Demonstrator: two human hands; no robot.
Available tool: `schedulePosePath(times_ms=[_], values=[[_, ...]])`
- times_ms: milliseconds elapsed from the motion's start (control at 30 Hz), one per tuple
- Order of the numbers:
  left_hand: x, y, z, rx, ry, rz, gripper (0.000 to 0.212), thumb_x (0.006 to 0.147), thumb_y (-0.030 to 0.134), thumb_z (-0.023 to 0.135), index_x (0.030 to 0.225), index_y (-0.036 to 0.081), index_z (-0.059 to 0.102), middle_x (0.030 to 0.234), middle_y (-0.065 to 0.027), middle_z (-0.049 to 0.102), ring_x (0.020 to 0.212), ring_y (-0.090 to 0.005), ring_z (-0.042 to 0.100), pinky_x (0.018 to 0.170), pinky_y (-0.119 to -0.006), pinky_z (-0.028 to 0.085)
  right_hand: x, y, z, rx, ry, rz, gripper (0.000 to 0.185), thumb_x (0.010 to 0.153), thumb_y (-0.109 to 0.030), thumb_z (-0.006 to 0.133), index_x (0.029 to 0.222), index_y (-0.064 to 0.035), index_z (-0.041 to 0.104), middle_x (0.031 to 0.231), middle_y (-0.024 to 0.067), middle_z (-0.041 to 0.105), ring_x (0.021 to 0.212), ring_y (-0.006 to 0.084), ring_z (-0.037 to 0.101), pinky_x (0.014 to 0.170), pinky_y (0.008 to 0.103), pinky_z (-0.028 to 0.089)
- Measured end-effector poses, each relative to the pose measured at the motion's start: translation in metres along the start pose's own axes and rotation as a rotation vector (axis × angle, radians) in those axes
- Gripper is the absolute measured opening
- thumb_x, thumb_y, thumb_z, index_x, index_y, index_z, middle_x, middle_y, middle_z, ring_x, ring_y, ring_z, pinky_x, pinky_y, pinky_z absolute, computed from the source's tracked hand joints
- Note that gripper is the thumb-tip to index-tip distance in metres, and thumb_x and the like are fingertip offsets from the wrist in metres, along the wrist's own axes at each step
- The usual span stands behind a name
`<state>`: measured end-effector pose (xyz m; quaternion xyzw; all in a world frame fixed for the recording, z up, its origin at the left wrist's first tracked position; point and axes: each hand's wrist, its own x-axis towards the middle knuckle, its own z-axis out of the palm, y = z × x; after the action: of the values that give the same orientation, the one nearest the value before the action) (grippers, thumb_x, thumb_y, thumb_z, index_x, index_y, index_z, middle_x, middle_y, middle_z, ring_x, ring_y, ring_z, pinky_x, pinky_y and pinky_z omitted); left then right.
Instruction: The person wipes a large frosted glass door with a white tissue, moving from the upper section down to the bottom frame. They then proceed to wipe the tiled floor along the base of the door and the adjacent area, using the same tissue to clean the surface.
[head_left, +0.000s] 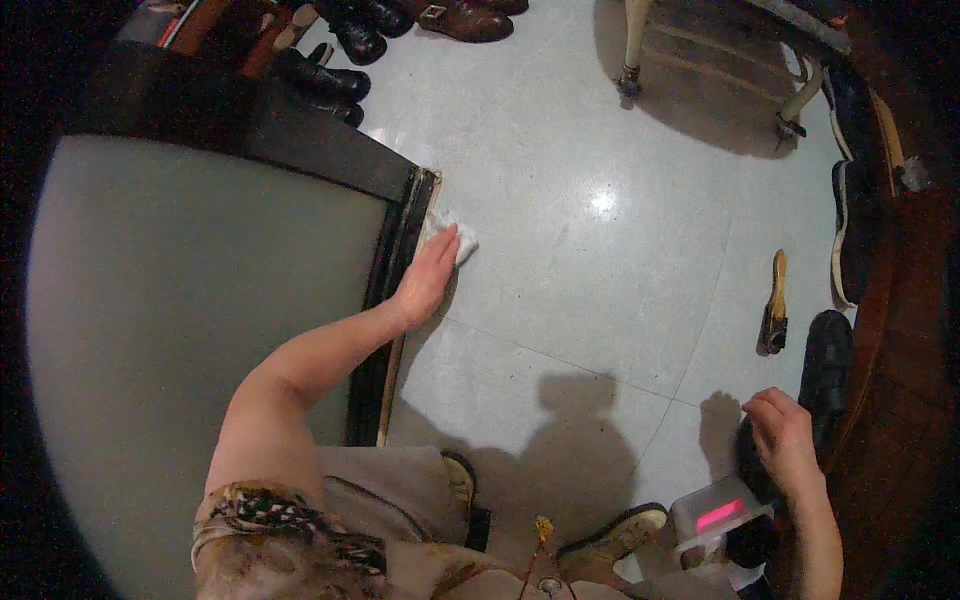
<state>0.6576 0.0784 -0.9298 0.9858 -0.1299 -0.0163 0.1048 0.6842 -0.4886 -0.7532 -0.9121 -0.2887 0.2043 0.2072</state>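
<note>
My left hand (429, 281) presses a crumpled white cloth or tissue (463, 244) down at the foot of a dark-framed panel (397, 247), where it meets the pale floor. Its fingers lie over the cloth and hide part of it. On the right, my right hand (784, 435) hovers with loosely curled fingers over the floor beside dark shoes. No object shows in it, though its palm is turned from view. A wooden-handled brush (778, 289) with dark bristles lies on the floor beyond that hand.
Black shoes (330, 82) and a brown buckled shoe (469, 21) stand at the far left. Metal legs on casters (630, 79) rise at the top right. Dark shoes (827, 352) line a brown wooden edge (874, 367). A translucent plastic container (701, 502) sits near my foot.
</note>
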Motion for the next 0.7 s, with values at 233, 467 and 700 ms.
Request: schedulePosePath(times_ms=[233,467,700], values=[[0.078,-0.023,0.005,0.03,0.175,-0.205,0.042,0.091,0.001,0.047,0.132,-0.007,0.043,0.137,-0.0278,0.045,0.126,-0.0442,0.043,0.107,-0.043,0.038,0.019,-0.017,-0.019,0.011,0.109,-0.072,0.021,0.074,0.012,0.059,0.091,0.0004,0.062,0.09,0.0152,0.062,0.08,0.0347,0.063,0.068,0.0371,0.051],[0.064,-0.035,0.02,-0.311,0.077,-0.18,0.043,0.095,0.006,0.043,0.137,-0.002,0.042,0.145,-0.024,0.04,0.134,-0.0403,0.038,0.112,-0.043,0.032,0.015,-0.002,-0.026,0.078,0.012,0.075,0.017,0.078,0.009,0.06,0.093,0.0014,0.062,0.09,0.015,0.061,0.081,0.0341,0.063,0.07,0.0364,0.051],[0.136,-0.024,0.032,-0.239,0.352,-0.242,0.041,0.097,0.01,0.042,0.134,-0.007,0.044,0.14,-0.0242,0.045,0.131,-0.0407,0.04,0.112,-0.042,0.031,0.015,0.02,-0.004,0.074,0.042,0.015,0.015,0.08,0.007,0.061,0.094,0.0015,0.064,0.089,0.0158,0.061,0.078,0.0339,0.062,0.069,0.0361,0.05]])
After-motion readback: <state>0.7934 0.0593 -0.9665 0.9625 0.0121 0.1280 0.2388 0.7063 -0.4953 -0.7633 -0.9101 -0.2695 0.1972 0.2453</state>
